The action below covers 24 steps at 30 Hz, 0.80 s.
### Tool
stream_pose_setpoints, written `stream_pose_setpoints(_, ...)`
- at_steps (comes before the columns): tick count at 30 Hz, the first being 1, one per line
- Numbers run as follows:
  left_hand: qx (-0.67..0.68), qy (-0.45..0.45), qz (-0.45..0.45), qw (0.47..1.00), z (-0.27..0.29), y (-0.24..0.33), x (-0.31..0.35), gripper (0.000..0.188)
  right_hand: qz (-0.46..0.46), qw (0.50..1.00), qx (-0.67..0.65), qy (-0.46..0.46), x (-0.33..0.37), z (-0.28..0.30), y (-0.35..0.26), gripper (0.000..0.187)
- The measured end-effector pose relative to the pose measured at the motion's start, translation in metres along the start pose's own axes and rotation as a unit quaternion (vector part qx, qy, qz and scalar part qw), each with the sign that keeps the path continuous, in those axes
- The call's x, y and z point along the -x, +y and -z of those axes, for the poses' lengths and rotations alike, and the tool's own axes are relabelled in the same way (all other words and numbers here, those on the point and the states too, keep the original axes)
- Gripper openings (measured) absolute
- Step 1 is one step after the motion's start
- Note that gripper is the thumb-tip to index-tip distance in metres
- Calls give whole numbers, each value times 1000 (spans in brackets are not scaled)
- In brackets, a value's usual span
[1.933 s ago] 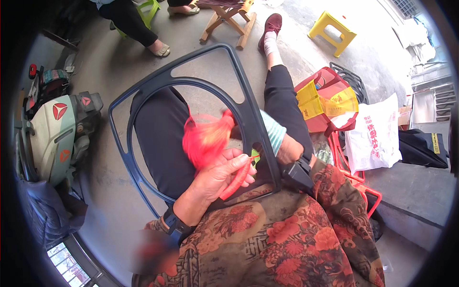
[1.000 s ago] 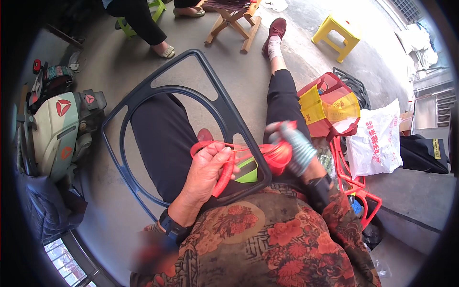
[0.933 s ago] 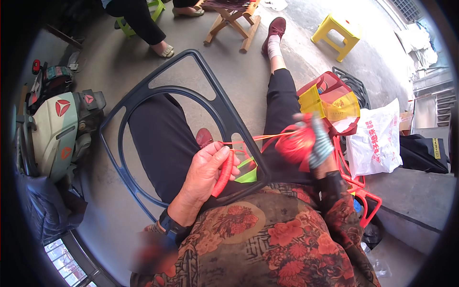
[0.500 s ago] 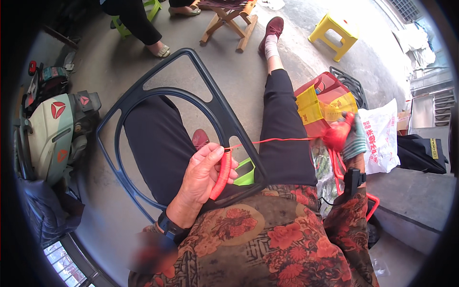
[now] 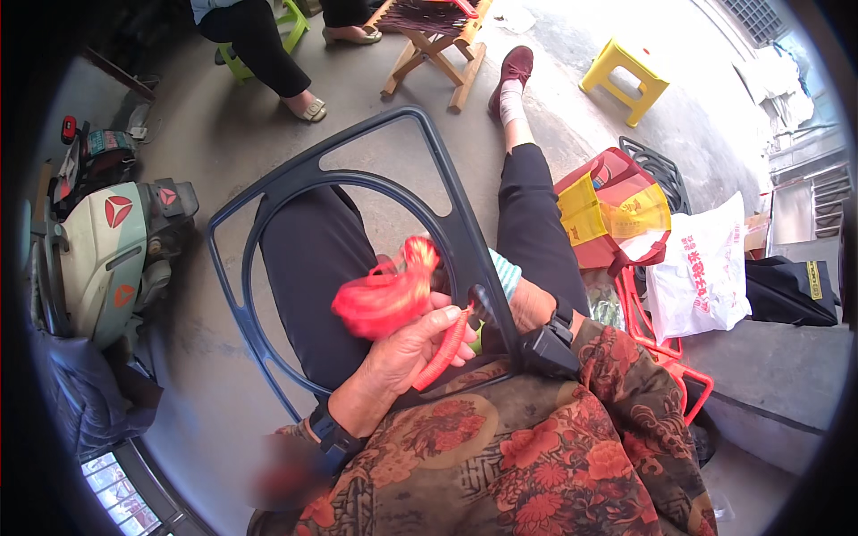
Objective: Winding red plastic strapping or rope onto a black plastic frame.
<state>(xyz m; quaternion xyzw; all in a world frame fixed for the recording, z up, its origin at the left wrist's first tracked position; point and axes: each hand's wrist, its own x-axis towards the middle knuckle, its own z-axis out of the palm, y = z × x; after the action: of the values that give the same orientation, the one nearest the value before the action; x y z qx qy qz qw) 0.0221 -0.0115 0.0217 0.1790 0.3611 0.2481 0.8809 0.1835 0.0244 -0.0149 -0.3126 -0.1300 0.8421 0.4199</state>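
Observation:
A dark plastic frame (image 5: 451,183) with a round inner ring lies tilted over my lap. My bare left hand (image 5: 420,348) is closed around a curved piece of the ring, which is tightly wrapped in red cord (image 5: 444,348). Thumb and fingers pinch the upper end of that wrapping. A loose bundle of red cord (image 5: 384,295), smeared by motion, is inside the ring just above my left hand. My right hand (image 5: 506,273), in a glove with a striped cuff, reaches behind the frame's right bar to the bundle's top; its fingers are mostly hidden.
A red and yellow bag (image 5: 617,210), a white plastic bag (image 5: 702,272) and red frames (image 5: 639,313) stand to my right. Ahead are a yellow stool (image 5: 626,76), a wooden folding stool (image 5: 438,54) and a person seated on a green stool (image 5: 290,22). A scooter (image 5: 107,255) stands left.
My right hand has swung left with the cord bundle, from beside the bags to behind the frame. The frame has shifted slightly right, with my left hand still on the wrapping.

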Motion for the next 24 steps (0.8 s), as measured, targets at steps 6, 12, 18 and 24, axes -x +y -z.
stream_pose_setpoints(6,3,19,-3,1000,3,-1,1,26,-13,977,-189,-99,8,-21,-14,68)
stream_pose_setpoints(12,110,-78,25,991,12,-5,-1,29,59,977,-44,-199,20,-24,-28,69)
stream_pose_setpoints(18,-21,14,-90,996,13,-14,-9,17,81,957,278,-11,28,-6,-28,54)
stream_pose_setpoints(24,-29,46,-127,990,13,-10,-6,6,-31,884,447,135,77,-5,10,31)
